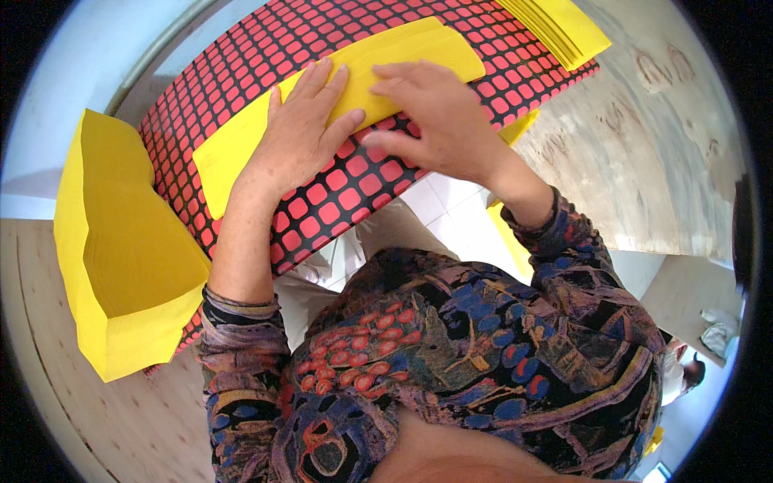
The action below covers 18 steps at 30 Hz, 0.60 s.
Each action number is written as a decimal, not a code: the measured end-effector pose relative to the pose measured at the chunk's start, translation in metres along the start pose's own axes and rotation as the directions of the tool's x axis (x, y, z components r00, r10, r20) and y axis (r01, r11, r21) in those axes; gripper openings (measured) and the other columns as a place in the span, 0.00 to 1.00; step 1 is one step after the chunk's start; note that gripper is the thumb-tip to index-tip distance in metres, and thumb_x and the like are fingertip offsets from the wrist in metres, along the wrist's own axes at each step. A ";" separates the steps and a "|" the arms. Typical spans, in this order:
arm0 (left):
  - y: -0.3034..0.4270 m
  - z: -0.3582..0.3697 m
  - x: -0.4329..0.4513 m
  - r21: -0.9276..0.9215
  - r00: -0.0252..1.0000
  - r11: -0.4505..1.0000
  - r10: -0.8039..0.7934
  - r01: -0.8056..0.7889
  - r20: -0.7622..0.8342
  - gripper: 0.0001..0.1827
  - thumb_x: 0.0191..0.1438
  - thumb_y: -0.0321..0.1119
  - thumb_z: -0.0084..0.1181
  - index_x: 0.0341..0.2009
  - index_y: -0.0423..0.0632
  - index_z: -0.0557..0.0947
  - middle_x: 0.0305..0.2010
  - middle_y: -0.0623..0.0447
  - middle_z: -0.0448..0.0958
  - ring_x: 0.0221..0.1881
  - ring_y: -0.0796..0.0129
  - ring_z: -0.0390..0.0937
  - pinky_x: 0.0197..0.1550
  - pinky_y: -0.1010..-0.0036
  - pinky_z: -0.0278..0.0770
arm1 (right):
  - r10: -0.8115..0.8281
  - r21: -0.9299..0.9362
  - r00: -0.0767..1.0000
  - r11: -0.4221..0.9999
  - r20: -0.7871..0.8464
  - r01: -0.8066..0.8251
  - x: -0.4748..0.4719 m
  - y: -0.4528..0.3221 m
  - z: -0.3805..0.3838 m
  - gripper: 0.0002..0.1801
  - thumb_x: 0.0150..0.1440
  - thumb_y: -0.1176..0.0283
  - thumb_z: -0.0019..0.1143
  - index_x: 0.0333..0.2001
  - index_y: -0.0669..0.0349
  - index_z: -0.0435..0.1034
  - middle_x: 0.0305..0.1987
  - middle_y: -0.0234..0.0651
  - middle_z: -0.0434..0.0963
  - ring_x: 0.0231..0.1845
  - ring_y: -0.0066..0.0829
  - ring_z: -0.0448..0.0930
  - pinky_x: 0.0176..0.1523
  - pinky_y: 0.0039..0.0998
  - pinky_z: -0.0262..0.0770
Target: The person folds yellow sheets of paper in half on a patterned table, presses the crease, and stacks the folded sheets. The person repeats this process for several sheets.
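Observation:
A long folded strip of yellow paper (232, 148) lies slantwise on a red-and-black patterned cloth (326, 199). Flat on its middle rests my left hand (308, 127), fingers spread and pressing on the paper. My right hand (438, 115), slightly blurred, hovers over or touches the strip's near edge further right; contact is hard to tell. Its fingers are apart and nothing is between them. A thick stack of yellow paper sheets (133, 229) stands at the left edge of the cloth. More folded yellow pieces (555, 30) lie in a row at the cloth's top right corner.
A worn wooden tabletop (628, 151) extends on the right, with another wooden surface (121, 416) at the lower left. More yellow material (510, 235) shows below the table edge near my right forearm. Another person (679, 374) is in the background at the lower right.

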State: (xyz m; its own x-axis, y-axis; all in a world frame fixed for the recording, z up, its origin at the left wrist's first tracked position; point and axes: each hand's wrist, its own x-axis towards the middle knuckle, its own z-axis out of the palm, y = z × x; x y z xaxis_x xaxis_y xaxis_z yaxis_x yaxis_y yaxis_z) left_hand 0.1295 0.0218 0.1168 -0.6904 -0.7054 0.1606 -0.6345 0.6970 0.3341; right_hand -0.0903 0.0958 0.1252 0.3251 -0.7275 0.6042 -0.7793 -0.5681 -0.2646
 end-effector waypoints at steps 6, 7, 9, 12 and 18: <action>0.000 0.000 0.001 0.039 0.999 0.999 -0.005 0.003 0.049 0.30 0.69 0.50 0.41 0.73 0.56 0.63 0.78 0.43 0.50 0.79 0.51 0.46 0.74 0.39 0.33 | -0.076 0.198 0.996 0.978 0.051 0.064 -0.002 0.005 0.015 0.24 0.53 0.52 0.68 0.40 0.62 0.74 0.44 0.42 0.79 0.48 0.43 0.78 0.52 0.39 0.72; 0.001 0.000 0.001 0.027 0.999 1.000 -0.007 0.006 0.045 0.30 0.69 0.51 0.41 0.73 0.57 0.63 0.78 0.42 0.50 0.79 0.51 0.45 0.74 0.39 0.33 | -0.049 0.258 0.988 0.966 0.149 0.009 -0.007 0.009 0.009 0.23 0.53 0.53 0.68 0.39 0.62 0.75 0.42 0.41 0.79 0.47 0.43 0.79 0.50 0.38 0.73; 0.002 -0.002 0.001 0.025 0.998 0.999 -0.025 0.024 0.050 0.30 0.69 0.51 0.42 0.72 0.58 0.64 0.78 0.42 0.50 0.79 0.50 0.45 0.73 0.38 0.32 | 0.041 0.324 0.976 0.940 0.212 -0.109 -0.014 0.016 -0.001 0.21 0.52 0.55 0.69 0.39 0.62 0.75 0.40 0.40 0.79 0.43 0.42 0.80 0.46 0.36 0.75; 0.005 -0.003 0.001 0.061 0.996 0.997 -0.046 0.042 0.070 0.31 0.68 0.53 0.43 0.72 0.57 0.64 0.78 0.42 0.50 0.79 0.50 0.45 0.73 0.37 0.32 | 0.124 0.179 0.991 0.977 -0.055 -0.112 -0.016 0.028 -0.011 0.19 0.51 0.58 0.70 0.37 0.62 0.75 0.37 0.40 0.79 0.36 0.43 0.80 0.38 0.36 0.76; 0.008 -0.003 0.001 0.085 0.999 0.996 -0.033 0.029 0.040 0.33 0.66 0.56 0.47 0.71 0.55 0.67 0.78 0.41 0.51 0.79 0.49 0.45 0.72 0.34 0.37 | 0.219 -0.271 0.972 0.934 -0.088 -0.235 -0.027 0.035 -0.036 0.17 0.50 0.58 0.69 0.32 0.62 0.76 0.32 0.39 0.76 0.36 0.45 0.79 0.46 0.45 0.73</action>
State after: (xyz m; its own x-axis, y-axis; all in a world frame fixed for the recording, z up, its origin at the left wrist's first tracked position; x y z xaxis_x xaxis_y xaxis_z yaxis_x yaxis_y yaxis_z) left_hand 0.1251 0.0260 0.1222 -0.6828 -0.7220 0.1119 -0.6817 0.6846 0.2580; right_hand -0.1454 0.1092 0.1267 0.0980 -0.7974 0.5955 -0.9489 -0.2553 -0.1857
